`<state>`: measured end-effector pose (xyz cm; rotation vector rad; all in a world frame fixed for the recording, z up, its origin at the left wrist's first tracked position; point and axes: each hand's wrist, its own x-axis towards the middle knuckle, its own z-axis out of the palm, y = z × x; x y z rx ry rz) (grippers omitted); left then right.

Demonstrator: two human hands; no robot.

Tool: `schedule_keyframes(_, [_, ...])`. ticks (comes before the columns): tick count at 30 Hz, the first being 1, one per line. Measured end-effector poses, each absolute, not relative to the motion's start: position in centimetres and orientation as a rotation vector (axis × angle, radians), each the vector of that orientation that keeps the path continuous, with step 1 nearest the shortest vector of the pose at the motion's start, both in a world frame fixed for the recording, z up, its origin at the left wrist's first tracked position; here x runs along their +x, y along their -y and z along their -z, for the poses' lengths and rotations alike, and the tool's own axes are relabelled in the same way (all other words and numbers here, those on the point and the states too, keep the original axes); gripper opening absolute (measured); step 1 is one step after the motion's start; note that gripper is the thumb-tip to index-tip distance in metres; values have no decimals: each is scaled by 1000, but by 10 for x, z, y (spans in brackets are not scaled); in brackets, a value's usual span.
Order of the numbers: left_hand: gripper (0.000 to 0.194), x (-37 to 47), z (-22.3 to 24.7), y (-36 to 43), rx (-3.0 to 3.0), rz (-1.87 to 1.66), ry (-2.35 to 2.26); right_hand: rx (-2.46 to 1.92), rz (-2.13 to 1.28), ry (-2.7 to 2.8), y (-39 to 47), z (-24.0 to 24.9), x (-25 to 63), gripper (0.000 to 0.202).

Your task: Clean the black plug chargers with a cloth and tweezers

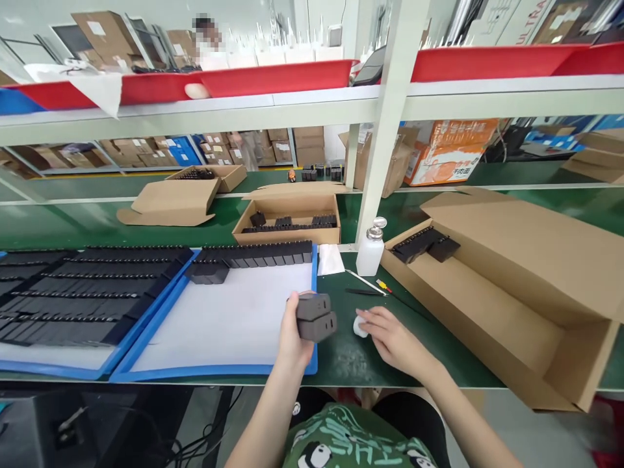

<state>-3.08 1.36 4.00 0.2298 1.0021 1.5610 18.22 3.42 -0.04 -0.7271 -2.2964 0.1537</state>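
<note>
My left hand is wrapped round two dark grey charger blocks, one stacked on the other. Small slots show in their right-hand ends. They are held up over the right edge of the blue-rimmed tray. To the right, my right hand has its fingertips closed on a small white wad, perhaps cloth or tissue, just above the green bench. Along the tray's back edge stands a row of similar dark blocks.
A second tray full of dark blocks lies at the left. A white pump bottle, a white tissue and black tweezers are beyond my hands. At the right stands a large open carton; a smaller carton sits behind.
</note>
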Motion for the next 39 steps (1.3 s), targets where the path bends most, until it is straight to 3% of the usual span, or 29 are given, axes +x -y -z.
schedule_keyframes(2, [47,-22,-34,-16,437,-1597,-1087,-840,-160,2266,-27,-10,186,56])
schedule_keyframes(5, [41,-2,-27,-18,714,-1642,-1158,-922,-197,2261,-13,-27,175,88])
schedule_keyframes(9, [52,18,-27,-9,994,-1573,-1122,-981,-264,2223,-7,-34,166,72])
schedule_keyframes(14, [79,21,-36,13,1182,-1402,-987,-1105,-427,2019,0,-38,181,72])
schedule_keyframes(19, [84,13,-54,30,1294,-1326,-891,-1186,-582,1883,14,-53,192,66])
schedule_keyframes(26, [74,2,-63,23,1306,-1280,-856,-1225,-700,1808,17,-62,199,63])
schedule_keyframes(32, [40,8,-50,12,1199,-1196,-741,-1279,-486,1851,19,-81,197,58])
schedule_keyframes(39, [46,15,-49,15,1188,-1259,-647,-1253,-124,2026,33,-102,190,69])
